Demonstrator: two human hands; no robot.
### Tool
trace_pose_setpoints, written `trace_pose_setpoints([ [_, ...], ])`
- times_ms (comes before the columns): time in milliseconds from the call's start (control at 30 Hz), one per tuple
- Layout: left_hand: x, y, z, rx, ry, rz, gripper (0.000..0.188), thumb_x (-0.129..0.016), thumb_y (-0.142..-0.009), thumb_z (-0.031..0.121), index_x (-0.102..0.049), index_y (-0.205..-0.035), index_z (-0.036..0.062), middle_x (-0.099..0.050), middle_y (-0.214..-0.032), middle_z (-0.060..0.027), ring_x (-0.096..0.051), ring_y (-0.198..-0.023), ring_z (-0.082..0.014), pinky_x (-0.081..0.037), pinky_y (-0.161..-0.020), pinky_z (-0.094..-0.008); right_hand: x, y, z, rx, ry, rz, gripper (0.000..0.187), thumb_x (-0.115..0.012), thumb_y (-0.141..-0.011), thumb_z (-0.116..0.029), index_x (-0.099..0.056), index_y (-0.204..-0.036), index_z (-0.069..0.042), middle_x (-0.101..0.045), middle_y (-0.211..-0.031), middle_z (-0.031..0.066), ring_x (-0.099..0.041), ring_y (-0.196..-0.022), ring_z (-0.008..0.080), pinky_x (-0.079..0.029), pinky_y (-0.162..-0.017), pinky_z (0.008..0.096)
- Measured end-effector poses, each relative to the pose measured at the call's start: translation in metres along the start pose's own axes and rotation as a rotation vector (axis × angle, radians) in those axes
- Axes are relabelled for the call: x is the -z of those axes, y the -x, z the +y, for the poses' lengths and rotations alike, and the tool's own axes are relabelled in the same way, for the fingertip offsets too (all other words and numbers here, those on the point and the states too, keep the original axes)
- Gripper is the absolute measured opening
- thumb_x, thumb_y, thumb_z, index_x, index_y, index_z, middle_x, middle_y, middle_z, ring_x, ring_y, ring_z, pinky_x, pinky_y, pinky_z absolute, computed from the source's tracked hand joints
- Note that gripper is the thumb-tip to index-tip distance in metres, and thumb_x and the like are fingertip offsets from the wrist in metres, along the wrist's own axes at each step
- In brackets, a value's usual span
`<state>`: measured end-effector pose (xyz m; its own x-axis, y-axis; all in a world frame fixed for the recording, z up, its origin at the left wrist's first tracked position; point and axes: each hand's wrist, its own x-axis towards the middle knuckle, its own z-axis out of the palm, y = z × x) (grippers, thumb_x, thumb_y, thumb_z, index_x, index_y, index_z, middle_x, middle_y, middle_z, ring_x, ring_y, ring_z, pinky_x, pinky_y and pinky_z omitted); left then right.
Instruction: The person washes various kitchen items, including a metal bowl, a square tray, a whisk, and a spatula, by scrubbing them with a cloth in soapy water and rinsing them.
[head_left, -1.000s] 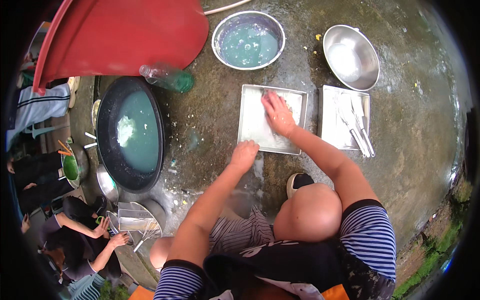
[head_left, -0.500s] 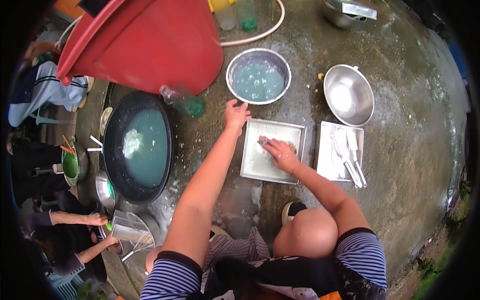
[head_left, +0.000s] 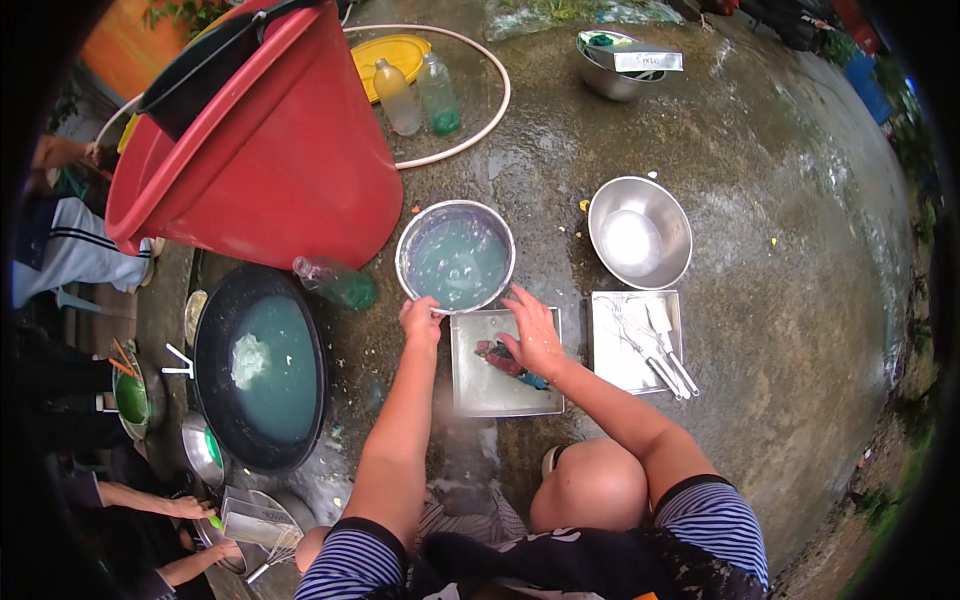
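Soapy-water bowl, a round steel one full of pale cloudy liquid, sits on the wet concrete ground, touching the far edge of the square steel tray. The left hand is clamped on the bowl's near rim, fingers curled over the edge. The right hand lies spread and open on the tray, fingertips pressing a dark red-and-blue scrubbing cloth.

A one-handed hold on a brim-full bowl looks risky: if it tilts or is dragged, water would likely slop over the rim into the tray and across the ground. The rim is probably slick with soap, so the grip could slip. The green bottle lying on its side just beside the bowl, against the red bucket, could roll if knocked. The tray of utensils near the right wrist might get jostled.
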<state>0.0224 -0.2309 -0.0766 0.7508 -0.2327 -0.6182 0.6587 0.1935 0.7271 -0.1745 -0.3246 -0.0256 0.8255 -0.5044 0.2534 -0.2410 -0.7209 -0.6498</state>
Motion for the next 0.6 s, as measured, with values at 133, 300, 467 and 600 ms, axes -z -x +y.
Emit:
trace_pose_setpoints([
  [133,0.048,0.018,0.007,0.034,0.007,-0.065,0.031,-0.047,-0.056,-0.012,-0.048,-0.084,0.0027,-0.052,-0.077,-0.0076,-0.052,-0.064,-0.0200,-0.046,-0.059,-0.0307,-0.004,-0.010,-0.011,0.213,0.200,-0.152,0.042,-0.063,-0.067,-0.018,-0.048,-0.105,-0.008,-0.043,-0.117,0.0101,-0.035,-0.115,0.0264,-0.033,-0.087,0.0395],
  [300,0.093,0.039,0.027,0.080,-0.176,-0.183,0.038,-0.046,-0.056,-0.012,-0.048,-0.092,0.0008,-0.055,-0.087,-0.0098,-0.055,-0.076,-0.0226,-0.048,-0.068,-0.0338,-0.030,-0.004,-0.004,0.307,0.087,-0.357,0.016,-0.062,-0.064,-0.014,-0.052,-0.073,-0.007,-0.050,-0.075,0.0048,-0.047,-0.085,0.0240,-0.038,-0.071,0.0356],
  [467,0.106,0.056,0.062,0.096,-0.317,-0.175,0.027,-0.048,-0.055,-0.009,-0.050,-0.079,0.0035,-0.050,-0.061,-0.0044,-0.044,-0.044,-0.0134,-0.035,-0.039,-0.0237,-0.040,0.002,-0.024,0.411,-0.217,-0.269,0.016,-0.062,-0.065,-0.013,-0.047,-0.066,-0.006,-0.047,-0.070,0.0070,-0.044,-0.074,0.0265,-0.038,-0.069,0.0361],
  [600,0.055,0.044,0.073,0.070,-0.398,-0.134,0.016,-0.049,-0.056,-0.007,-0.046,-0.066,0.0055,-0.043,-0.052,-0.0026,-0.039,-0.039,-0.0120,-0.028,-0.035,-0.0243,-0.034,-0.022,-0.001,0.318,-0.283,-0.163,0.019,-0.062,-0.069,-0.018,-0.048,-0.066,-0.005,-0.048,-0.070,0.0088,-0.045,-0.073,0.0269,-0.038,-0.070,0.0360],
])
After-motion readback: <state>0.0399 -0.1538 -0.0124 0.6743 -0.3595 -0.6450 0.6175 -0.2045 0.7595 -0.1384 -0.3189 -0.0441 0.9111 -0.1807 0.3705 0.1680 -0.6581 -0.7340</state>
